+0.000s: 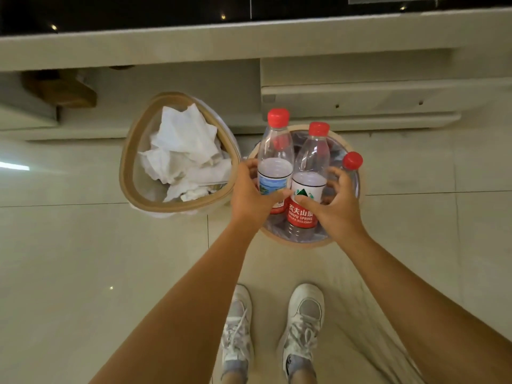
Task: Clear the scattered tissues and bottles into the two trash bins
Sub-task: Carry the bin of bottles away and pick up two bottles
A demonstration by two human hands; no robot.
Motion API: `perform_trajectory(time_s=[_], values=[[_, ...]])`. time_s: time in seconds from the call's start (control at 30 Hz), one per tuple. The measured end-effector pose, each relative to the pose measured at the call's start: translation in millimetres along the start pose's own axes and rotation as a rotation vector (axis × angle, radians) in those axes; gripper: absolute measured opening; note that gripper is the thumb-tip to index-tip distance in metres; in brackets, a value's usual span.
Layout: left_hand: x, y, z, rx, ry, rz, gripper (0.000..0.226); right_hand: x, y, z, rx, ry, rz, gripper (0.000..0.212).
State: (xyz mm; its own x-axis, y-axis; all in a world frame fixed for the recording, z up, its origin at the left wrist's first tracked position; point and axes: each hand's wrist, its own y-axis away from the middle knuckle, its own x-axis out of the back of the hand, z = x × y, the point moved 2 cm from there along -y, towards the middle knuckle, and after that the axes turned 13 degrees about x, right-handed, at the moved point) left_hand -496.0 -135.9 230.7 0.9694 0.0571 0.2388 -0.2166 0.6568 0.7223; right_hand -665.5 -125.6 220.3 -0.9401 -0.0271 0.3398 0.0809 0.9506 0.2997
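Note:
Two bins stand side by side on the pale floor. The left bin [130,151] has a tan rim and is filled with crumpled white tissues [184,151]. Over the right bin [300,242], my left hand [250,194] grips a clear red-capped bottle [275,151] upright. My right hand [333,202] holds a second red-capped bottle [310,167] with a red label beside it. A third bottle [352,160] leans inside the right bin, mostly hidden behind my right hand.
A pale cabinet base with a drawer [360,98] runs along the far side behind both bins. A brown wooden piece [59,90] sits at the far left. My white sneakers [303,328] stand on the tiles just before the right bin.

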Motion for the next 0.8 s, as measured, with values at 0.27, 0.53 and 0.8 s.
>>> perform_trajectory(time_s=[0.27,0.53,0.8], values=[[5,10,19,-0.226,-0.564,0.147,0.123,5,0,-29,0.362,0.668,-0.001,0.1],[-3,19,21,-0.668,-0.97,0.234,0.107,-2,5,-16,0.445,1.066,-0.409,0.099],[4,-2,5,-0.539,-0.868,0.321,0.104,-14,6,-14,0.445,1.257,-0.301,0.087]])
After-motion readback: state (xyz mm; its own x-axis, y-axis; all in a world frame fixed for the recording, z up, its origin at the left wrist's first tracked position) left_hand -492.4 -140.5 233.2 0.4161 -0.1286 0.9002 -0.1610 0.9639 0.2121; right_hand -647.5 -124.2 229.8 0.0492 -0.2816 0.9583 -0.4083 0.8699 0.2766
